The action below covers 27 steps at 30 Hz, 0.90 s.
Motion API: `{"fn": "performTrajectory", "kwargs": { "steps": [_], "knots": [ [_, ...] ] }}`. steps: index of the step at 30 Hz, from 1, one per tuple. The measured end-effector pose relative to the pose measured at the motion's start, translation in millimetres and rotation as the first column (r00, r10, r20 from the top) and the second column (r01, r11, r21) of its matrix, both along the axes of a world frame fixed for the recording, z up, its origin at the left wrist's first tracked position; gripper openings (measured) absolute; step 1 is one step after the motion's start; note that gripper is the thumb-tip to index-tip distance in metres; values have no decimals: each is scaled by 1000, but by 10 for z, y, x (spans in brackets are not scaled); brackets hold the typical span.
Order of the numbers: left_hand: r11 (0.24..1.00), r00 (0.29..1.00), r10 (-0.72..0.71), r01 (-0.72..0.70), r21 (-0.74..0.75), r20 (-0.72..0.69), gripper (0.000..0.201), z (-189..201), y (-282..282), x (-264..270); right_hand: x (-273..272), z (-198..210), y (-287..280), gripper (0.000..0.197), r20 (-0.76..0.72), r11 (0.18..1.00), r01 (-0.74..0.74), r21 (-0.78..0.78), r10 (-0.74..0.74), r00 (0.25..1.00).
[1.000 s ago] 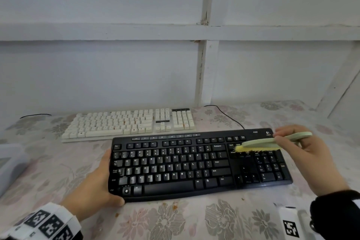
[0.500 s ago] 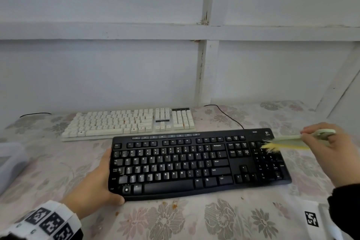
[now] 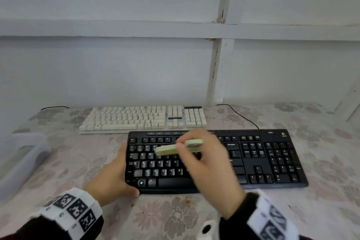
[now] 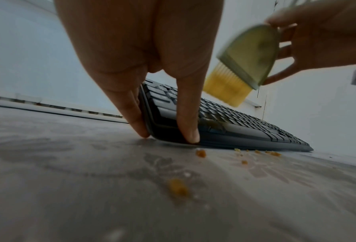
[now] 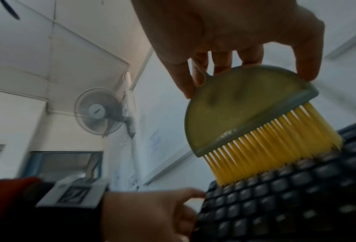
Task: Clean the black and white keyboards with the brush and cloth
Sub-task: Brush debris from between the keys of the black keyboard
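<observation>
The black keyboard (image 3: 263, 158) lies near me on the flowered tablecloth, and the white keyboard (image 3: 136, 119) lies just behind it. My left hand (image 3: 115, 177) grips the black keyboard's left end, thumb on its front corner (image 4: 190, 131). My right hand (image 3: 204, 161) holds a pale green brush (image 3: 175, 148) with yellow bristles (image 5: 266, 147) over the upper left keys. In the right wrist view the bristle tips touch the keys (image 5: 276, 196). No cloth is in view.
Orange crumbs (image 4: 200, 153) lie on the tablecloth (image 3: 321, 210) along the black keyboard's front edge. A clear plastic box (image 3: 21, 158) stands at the left. A black cable (image 3: 241, 115) runs behind the keyboards. A white wall rises close behind.
My right hand has swept the brush from the number pad at the right end across to the upper left keys. The left hand has kept its hold on the keyboard's left end.
</observation>
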<state>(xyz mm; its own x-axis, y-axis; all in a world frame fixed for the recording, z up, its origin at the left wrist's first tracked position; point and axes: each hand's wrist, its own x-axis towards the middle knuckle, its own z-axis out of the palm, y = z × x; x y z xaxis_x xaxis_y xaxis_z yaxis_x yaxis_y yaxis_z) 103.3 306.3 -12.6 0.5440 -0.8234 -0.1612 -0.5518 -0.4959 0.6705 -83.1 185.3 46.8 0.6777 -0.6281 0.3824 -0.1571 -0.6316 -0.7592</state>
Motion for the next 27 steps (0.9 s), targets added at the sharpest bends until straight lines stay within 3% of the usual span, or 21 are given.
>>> {"fn": "performTrajectory", "kwargs": {
  "steps": [4, 7, 11, 14, 18, 20, 22, 27],
  "knots": [
    [1000, 1000, -20, 20, -12, 0, 108, -32, -10, 32, 396, -50, 342, 11, -101, 996, -94, -12, 92, 991],
    [999, 998, -36, 36, 8, 43, 92, -36, -19, 31, 532, -96, 481, 16, -212, 997, -58, -46, 47, 976],
    [999, 999, -32, 32, -30, 11, 110, -27, -23, 26, 497, -166, 449, 42, -264, 995, 3, -102, -30, 964],
    [999, 998, -29, 26, -43, -50, 121, -27, -10, 38, 414, -150, 339, 27, -306, 994, 49, -94, -76, 949],
    [998, 999, -32, 30, -64, -35, 118, -28, -3, 34, 462, -95, 457, 33, -194, 990, 67, -122, -90, 977],
    [997, 999, -33, 32, -72, -21, 118, -31, -10, 32, 485, -122, 516, 22, -165, 998, 37, -58, -46, 985],
    [997, 999, -25, 22, -70, -36, 115, -28, -15, 31, 449, -145, 472, 12, -170, 999, 38, -24, -42, 984],
    [999, 998, -12, 10, -41, -60, 120, -48, -9, 50, 332, -100, 320, 10, -201, 997, 63, -39, -69, 977]
  ]
}}
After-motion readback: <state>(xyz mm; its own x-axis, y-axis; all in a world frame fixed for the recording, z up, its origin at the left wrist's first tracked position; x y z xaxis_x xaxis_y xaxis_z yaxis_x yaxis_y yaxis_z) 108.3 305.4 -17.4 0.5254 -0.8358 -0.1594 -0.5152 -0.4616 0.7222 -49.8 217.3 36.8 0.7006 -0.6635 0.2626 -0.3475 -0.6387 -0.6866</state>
